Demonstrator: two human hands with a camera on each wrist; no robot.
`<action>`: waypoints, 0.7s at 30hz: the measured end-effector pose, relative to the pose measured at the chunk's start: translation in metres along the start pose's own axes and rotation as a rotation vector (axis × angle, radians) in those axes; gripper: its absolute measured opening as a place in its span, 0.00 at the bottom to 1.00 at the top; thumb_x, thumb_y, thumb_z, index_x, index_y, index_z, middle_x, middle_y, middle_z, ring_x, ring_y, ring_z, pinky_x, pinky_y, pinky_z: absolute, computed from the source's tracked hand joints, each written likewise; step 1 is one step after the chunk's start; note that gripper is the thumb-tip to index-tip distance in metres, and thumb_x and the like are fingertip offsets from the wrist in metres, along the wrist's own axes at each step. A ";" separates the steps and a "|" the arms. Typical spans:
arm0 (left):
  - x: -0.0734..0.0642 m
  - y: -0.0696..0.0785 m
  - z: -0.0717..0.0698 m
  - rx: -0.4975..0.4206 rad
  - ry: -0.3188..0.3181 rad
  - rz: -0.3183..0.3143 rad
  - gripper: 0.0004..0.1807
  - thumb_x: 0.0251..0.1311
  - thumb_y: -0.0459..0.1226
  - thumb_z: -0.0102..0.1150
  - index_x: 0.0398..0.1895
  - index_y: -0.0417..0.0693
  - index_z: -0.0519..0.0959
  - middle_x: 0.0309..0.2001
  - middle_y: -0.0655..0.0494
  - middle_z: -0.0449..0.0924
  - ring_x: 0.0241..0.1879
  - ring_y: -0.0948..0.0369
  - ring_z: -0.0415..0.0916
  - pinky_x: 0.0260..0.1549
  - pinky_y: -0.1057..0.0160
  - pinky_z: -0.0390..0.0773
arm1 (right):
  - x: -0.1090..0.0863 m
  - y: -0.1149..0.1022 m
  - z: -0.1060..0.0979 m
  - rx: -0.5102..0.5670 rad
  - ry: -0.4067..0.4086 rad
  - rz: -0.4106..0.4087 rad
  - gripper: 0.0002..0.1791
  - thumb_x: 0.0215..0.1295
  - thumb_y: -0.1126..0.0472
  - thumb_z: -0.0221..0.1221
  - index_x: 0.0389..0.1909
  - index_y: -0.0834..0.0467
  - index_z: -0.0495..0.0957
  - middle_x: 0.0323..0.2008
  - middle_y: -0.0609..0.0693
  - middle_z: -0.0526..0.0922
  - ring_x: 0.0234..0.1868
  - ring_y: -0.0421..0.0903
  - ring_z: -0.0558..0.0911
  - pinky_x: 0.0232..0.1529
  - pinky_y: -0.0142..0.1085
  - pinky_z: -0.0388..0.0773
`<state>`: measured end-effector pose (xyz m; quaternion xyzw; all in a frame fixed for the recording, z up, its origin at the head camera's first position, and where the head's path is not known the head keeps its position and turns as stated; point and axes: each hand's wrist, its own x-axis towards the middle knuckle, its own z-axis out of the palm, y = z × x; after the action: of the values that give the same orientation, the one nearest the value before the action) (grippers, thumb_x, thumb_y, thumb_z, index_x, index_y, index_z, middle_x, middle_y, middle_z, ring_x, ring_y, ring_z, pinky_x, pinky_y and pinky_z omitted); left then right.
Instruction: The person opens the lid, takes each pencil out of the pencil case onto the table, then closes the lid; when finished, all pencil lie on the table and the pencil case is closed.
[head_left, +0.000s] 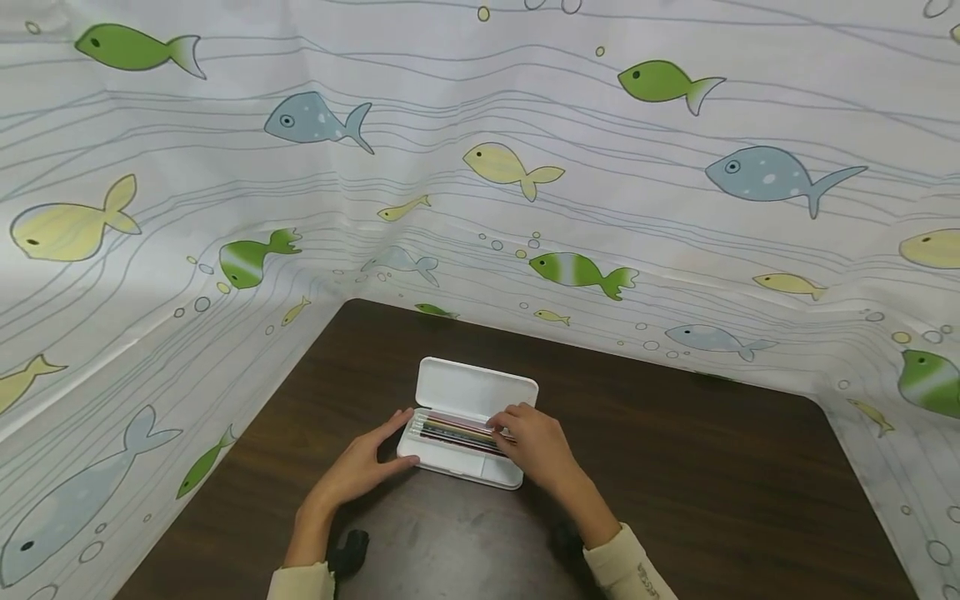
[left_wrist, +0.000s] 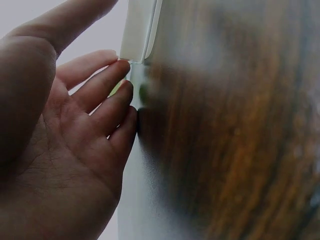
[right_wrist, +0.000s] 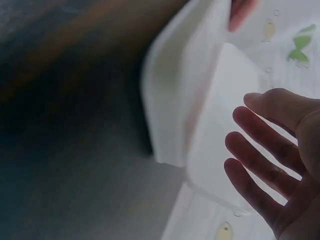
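Note:
On the dark table lies a white pencil case with its lid raised at the back. Several pencils lie side by side inside it. My left hand rests at the case's left end, thumb near the front corner, fingers near the back corner. In the left wrist view its fingers look fairly straight, with fingertips at the case edge. Over the right end of the case is my right hand, hiding some pencil ends. The right wrist view shows its fingers slightly bent, nothing visible between them; contact with the pencils is unclear.
The dark wood-grain table extends around the case. A white sheet printed with fish hangs behind it and along both sides. Dark objects sit by both wrists, and light sleeves cover the forearms.

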<state>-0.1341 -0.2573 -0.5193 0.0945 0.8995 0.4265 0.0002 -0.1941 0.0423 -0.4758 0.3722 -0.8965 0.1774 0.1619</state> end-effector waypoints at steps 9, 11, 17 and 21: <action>0.000 0.002 0.001 0.006 0.008 0.002 0.47 0.54 0.50 0.71 0.75 0.51 0.61 0.72 0.42 0.59 0.70 0.45 0.57 0.62 0.38 0.61 | -0.002 0.005 0.016 -0.053 -0.119 0.021 0.04 0.56 0.58 0.71 0.33 0.48 0.87 0.29 0.39 0.80 0.32 0.39 0.78 0.26 0.34 0.76; 0.000 0.002 0.001 0.011 0.006 -0.003 0.47 0.54 0.50 0.71 0.75 0.51 0.61 0.72 0.42 0.59 0.70 0.45 0.57 0.62 0.38 0.61 | -0.002 0.006 0.018 -0.062 -0.135 0.022 0.04 0.56 0.57 0.71 0.34 0.48 0.87 0.29 0.40 0.80 0.32 0.40 0.78 0.27 0.35 0.76; 0.001 0.003 0.003 0.015 -0.004 -0.024 0.46 0.54 0.50 0.71 0.75 0.51 0.60 0.72 0.42 0.58 0.70 0.44 0.57 0.62 0.38 0.60 | -0.003 0.007 0.021 -0.084 -0.133 -0.012 0.04 0.55 0.58 0.72 0.32 0.47 0.88 0.28 0.40 0.79 0.30 0.40 0.78 0.26 0.34 0.75; 0.000 0.004 0.003 0.022 -0.015 -0.036 0.47 0.55 0.51 0.70 0.75 0.51 0.60 0.72 0.42 0.57 0.70 0.43 0.57 0.61 0.37 0.61 | -0.002 0.004 0.022 -0.124 -0.123 -0.062 0.04 0.54 0.59 0.72 0.28 0.47 0.87 0.27 0.41 0.78 0.28 0.41 0.77 0.23 0.35 0.74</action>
<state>-0.1333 -0.2525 -0.5183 0.0814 0.9057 0.4157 0.0136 -0.1992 0.0370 -0.4972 0.3994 -0.9021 0.0931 0.1346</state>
